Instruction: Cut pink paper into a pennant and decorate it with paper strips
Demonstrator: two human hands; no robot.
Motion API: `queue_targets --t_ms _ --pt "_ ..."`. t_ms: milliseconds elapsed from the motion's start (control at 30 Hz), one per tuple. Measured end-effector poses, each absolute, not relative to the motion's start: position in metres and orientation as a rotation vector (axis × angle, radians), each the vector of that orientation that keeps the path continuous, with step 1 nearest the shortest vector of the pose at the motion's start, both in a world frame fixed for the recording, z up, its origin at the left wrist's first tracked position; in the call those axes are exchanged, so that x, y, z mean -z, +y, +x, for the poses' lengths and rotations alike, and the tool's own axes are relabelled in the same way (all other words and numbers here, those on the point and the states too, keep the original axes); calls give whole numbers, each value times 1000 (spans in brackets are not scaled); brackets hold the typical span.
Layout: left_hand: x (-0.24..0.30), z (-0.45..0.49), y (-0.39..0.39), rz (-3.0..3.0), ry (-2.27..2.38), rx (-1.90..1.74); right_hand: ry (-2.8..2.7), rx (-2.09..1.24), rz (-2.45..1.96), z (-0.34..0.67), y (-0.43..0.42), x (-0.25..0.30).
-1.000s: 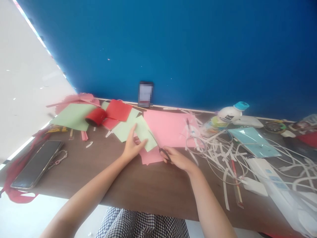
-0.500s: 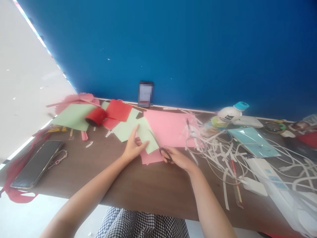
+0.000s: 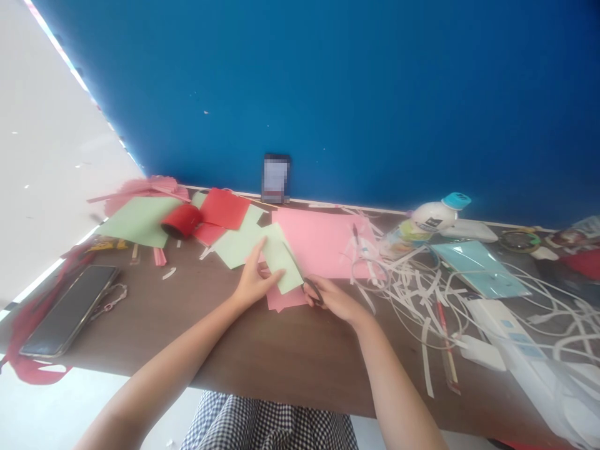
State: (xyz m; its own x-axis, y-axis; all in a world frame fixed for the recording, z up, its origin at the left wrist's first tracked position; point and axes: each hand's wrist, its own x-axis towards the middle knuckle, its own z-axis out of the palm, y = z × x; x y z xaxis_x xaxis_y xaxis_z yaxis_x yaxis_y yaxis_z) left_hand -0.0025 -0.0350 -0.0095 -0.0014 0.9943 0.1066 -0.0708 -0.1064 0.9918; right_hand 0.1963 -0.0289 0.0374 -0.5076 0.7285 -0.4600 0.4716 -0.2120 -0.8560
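Note:
My left hand (image 3: 254, 279) pinches a light green paper sheet (image 3: 280, 256) at its near edge, thumb over it and fingers beneath. My right hand (image 3: 334, 299) is closed round the handles of dark scissors (image 3: 307, 280), whose blades reach up along the green sheet's right edge. Under both lies a small pink piece (image 3: 285, 299), and behind it a large pink sheet (image 3: 323, 242) on the brown table (image 3: 262, 350).
Green and red sheets (image 3: 225, 209) and a red roll (image 3: 182, 220) lie at the back left. A phone (image 3: 70, 309) rests near the left edge. White paper strips (image 3: 422, 287), a glue bottle (image 3: 434, 215), a teal card (image 3: 480, 267) and cables crowd the right side.
The green sheet has slid slightly to the right and toward me with my left hand. The scissors have moved a little further along its edge.

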Motion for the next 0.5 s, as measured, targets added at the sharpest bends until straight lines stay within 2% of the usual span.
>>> queue_targets --t_ms 500 --pt "9 -2 -36 1200 1128 -1335 -1854 -1767 -1378 198 -29 -33"
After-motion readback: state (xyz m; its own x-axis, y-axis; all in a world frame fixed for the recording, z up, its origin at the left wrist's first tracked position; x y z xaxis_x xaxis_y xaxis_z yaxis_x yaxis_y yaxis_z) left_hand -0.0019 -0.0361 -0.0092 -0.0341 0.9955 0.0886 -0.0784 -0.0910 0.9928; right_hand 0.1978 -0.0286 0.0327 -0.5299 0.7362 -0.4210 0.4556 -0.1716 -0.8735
